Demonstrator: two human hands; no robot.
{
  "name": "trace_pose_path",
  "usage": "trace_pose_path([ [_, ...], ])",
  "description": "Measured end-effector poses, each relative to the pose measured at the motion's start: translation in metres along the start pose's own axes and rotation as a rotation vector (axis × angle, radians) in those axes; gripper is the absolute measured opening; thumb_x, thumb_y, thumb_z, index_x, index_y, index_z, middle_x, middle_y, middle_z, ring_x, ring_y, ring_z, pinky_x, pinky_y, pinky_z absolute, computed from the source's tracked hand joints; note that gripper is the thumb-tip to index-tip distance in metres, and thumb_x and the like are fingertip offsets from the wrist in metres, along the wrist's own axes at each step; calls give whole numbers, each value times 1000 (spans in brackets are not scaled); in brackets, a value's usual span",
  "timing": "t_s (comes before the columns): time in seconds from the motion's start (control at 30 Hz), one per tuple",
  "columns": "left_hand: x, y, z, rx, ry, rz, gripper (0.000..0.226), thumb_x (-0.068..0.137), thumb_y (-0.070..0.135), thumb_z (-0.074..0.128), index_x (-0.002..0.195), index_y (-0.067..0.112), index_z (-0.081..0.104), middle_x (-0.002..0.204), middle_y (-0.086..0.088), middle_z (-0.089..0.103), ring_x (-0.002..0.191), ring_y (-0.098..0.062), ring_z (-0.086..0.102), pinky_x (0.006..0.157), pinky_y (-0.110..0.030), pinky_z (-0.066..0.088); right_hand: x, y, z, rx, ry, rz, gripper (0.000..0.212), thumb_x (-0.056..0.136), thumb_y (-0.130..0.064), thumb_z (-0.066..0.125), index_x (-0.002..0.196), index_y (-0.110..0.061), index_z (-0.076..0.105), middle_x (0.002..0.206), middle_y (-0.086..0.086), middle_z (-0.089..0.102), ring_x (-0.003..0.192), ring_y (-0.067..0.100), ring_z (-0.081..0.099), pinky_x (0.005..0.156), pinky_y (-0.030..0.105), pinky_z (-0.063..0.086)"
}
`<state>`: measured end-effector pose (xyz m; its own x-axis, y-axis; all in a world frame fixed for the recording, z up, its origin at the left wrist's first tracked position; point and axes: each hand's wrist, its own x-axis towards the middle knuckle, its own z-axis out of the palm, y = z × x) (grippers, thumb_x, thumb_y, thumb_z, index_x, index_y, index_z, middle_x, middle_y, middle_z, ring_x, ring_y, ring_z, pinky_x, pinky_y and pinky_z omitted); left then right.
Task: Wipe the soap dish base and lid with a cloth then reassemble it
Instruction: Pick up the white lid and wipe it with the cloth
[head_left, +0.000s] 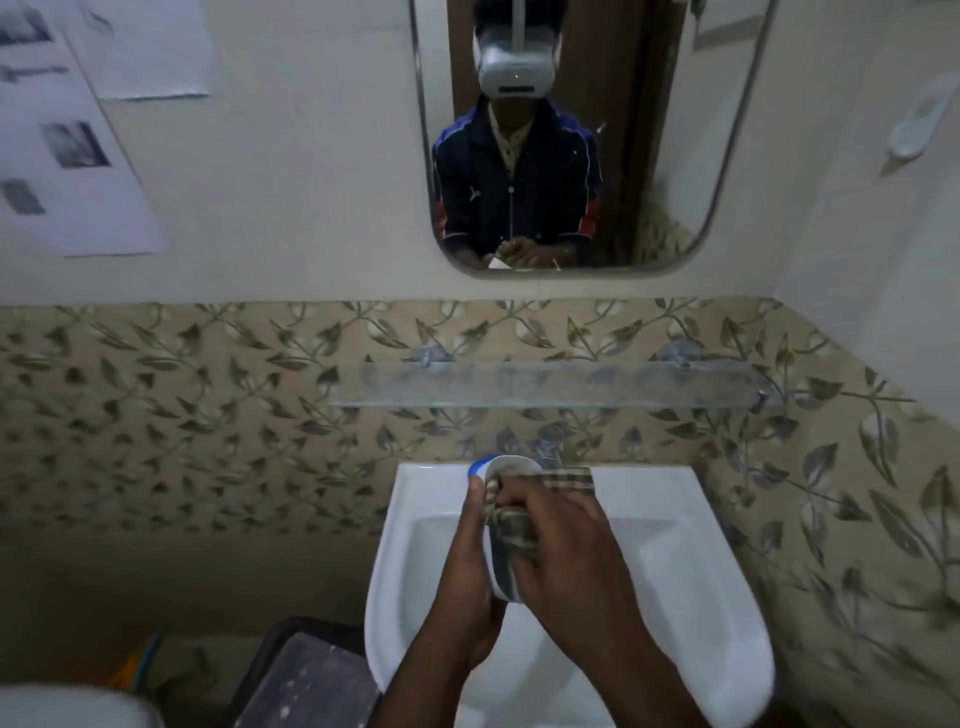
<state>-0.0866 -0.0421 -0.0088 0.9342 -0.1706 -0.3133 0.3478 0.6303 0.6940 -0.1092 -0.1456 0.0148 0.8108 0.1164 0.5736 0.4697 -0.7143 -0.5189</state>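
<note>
Over the white sink (685, 561) I hold a white soap dish part with a blue rim (493, 464), tilted on its long edge. My left hand (470, 561) grips it from the left side, thumb near its upper end. My right hand (558, 540) presses a checked brown-and-white cloth (519, 512) into the hollow of the dish, fingers curled round the cloth. Which half this is, base or lid, I cannot tell. The other half is not in view.
A glass shelf (561, 387) runs along the leaf-patterned tile wall above the sink, with a tap (548, 449) just behind the dish. A mirror (675, 156) hangs higher up. A dark dusty box (306, 680) stands at the lower left beside the sink.
</note>
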Motion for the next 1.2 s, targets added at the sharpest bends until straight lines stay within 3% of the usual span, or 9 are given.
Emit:
trace_pose_path([
  [0.1,-5,19,-5,19,-26,27,61,87,57,46,118,12,74,124,-19,70,111,-31,69,104,-43,49,5,-22,8,-57,-21,40,39,81,-31,50,119,-28,61,107,-10,72,102,4,49,95,24,43],
  [0.23,-10,40,-16,-43,-82,86,62,93,58,37,98,17,82,115,-17,74,100,-32,74,98,-47,53,-2,-26,0,15,-253,-120,44,89,-28,48,132,-37,53,131,-17,61,128,-3,44,114,16,6],
  [0.43,-20,54,-14,-64,-115,118,72,97,61,33,99,8,81,103,-21,75,90,-31,75,84,-43,60,13,-26,-15,-122,-330,-310,52,78,-20,48,122,-44,60,126,-17,47,120,10,42,91,28,36],
  [0.53,-23,60,-10,-21,-124,191,66,101,54,30,89,19,84,95,-15,78,85,-25,76,77,-38,63,25,-25,-20,16,-418,-283,54,76,-12,50,122,-37,63,122,-16,54,116,6,45,99,19,35],
  [0.63,-26,56,-3,-28,-134,200,65,103,50,28,78,27,84,89,-9,80,80,-21,77,75,-35,63,26,-32,-21,48,-307,-239,37,77,-17,60,110,-31,71,106,-12,71,98,1,59,89,3,38],
  [0.77,-23,50,-1,-51,-136,200,63,101,53,32,86,22,84,98,-12,79,87,-23,77,85,-42,60,27,-42,-10,57,-80,-280,23,76,-9,64,94,-18,77,89,-3,76,83,6,64,85,9,46],
  [0.93,-26,42,8,85,-329,210,54,45,72,77,80,31,84,89,-1,81,78,-14,77,65,-29,62,42,-46,-11,-158,37,-58,39,63,5,77,97,-15,76,85,-1,74,80,22,69,77,37,55],
  [1.07,-14,38,2,58,-104,235,52,88,59,46,112,21,73,113,-7,77,96,-18,76,72,-28,61,43,-56,-4,-503,-23,58,38,64,-31,81,100,-22,72,89,-2,74,86,24,66,76,38,47],
  [1.2,-16,38,-2,133,-97,286,51,88,59,37,117,29,67,112,-3,77,106,-22,72,94,-43,53,22,-71,-11,-609,-290,95,42,77,-28,69,118,-22,59,107,0,69,111,25,54,93,40,29],
])
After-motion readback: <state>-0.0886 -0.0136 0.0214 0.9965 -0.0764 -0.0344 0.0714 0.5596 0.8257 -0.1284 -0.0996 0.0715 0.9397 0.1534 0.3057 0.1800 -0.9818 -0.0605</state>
